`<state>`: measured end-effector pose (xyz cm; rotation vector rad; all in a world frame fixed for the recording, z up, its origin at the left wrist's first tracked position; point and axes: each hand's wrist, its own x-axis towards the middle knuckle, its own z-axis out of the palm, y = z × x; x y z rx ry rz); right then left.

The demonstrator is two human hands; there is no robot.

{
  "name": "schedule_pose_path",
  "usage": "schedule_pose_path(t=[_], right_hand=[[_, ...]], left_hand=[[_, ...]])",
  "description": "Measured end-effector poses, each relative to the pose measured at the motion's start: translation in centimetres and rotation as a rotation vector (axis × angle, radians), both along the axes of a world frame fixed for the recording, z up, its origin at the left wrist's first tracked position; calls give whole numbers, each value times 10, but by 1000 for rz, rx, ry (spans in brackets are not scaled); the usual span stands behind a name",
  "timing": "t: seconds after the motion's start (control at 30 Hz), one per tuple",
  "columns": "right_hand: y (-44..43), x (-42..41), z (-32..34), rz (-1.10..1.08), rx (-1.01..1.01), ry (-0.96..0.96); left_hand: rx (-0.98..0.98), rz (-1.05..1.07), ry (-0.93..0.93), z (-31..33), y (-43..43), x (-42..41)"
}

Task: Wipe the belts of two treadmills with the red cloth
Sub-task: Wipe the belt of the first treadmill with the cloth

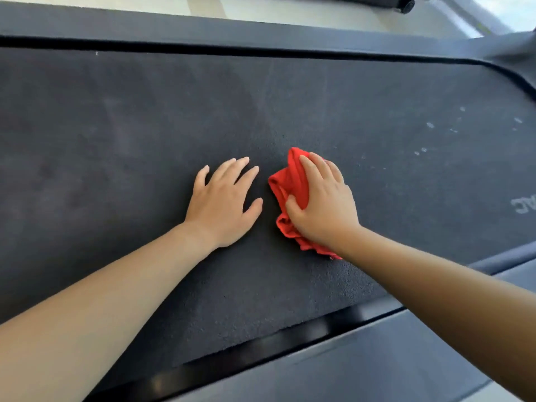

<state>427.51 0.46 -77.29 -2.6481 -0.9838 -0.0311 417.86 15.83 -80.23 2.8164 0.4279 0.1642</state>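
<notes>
A dark grey treadmill belt (145, 126) fills most of the view, running left to right. A crumpled red cloth (285, 184) lies on the belt near its middle. My right hand (322, 204) presses down on the cloth, fingers over its top and thumb hooked into its left side. My left hand (223, 204) rests flat on the belt just left of the cloth, fingers spread, holding nothing. Pale dusty spots (429, 126) mark the belt at the right, and faint smears show at the left.
The treadmill's dark side rails run along the far edge (203, 27) and the near edge (377, 358). An upright post base (513, 47) rises at the top right. Light floor (290, 7) and part of another dark machine (403, 2) lie beyond.
</notes>
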Motion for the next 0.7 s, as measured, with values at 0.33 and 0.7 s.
schedule_pose_path(t=[0.33,0.7], right_hand=[[43,92,-5,212,11,29],[55,99,-5,230,51,37]], left_hand=[[24,279,-6,6,-5,20],[56,253,7,9,-2,21]])
